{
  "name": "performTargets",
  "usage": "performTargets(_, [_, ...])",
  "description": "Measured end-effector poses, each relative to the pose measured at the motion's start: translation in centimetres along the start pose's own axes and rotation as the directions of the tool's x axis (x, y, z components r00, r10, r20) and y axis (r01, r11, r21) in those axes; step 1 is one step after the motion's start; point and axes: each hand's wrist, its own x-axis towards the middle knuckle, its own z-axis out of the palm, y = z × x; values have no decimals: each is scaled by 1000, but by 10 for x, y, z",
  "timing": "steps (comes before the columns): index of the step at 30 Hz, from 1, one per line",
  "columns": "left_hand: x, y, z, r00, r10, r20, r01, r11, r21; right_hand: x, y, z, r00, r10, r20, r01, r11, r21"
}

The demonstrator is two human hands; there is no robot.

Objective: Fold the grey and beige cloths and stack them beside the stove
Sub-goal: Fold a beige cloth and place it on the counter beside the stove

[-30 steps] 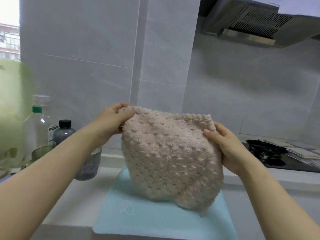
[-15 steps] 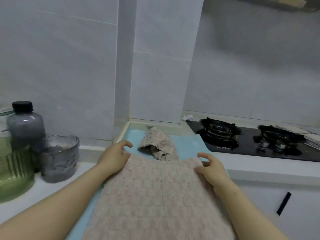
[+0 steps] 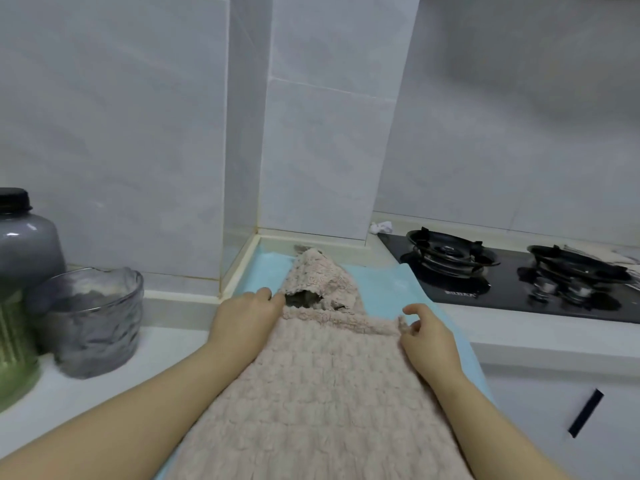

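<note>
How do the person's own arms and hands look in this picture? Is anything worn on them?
Both arms are bare as far as the picture shows: no sleeve covers the left forearm or the right forearm. The left hand and the right hand wear no gloves. No ring, watch or bracelet is visible.

The cloth is beige with a bumpy grid pattern, the mat light blue, the stove black.
</note>
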Motion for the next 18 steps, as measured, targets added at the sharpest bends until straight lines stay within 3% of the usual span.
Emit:
performTargets(6, [-3,7,-23,978,179,-107,-164,977,134,-25,-7,-10,999,-30,-23,27,992,-126])
performTargets(10, [-25,13,-29,990,-104,97,123,969,-214,-62,-7,-28,994,-93,51,103,963,-249])
performTargets(12, [-42,17,-42,982,-63,180,117,943,-310,-80,-4,-39,980,-133,150,166,958,-234])
performTargets(15, [-72,19,-71,983,76,166,-3,917,-400,-107,-3,-55,944,-201,261,250,952,-174])
performTargets(18, [-110,12,-89,940,196,279,-8,831,-556,-137,-2,-63,895,-271,354,344,925,-160])
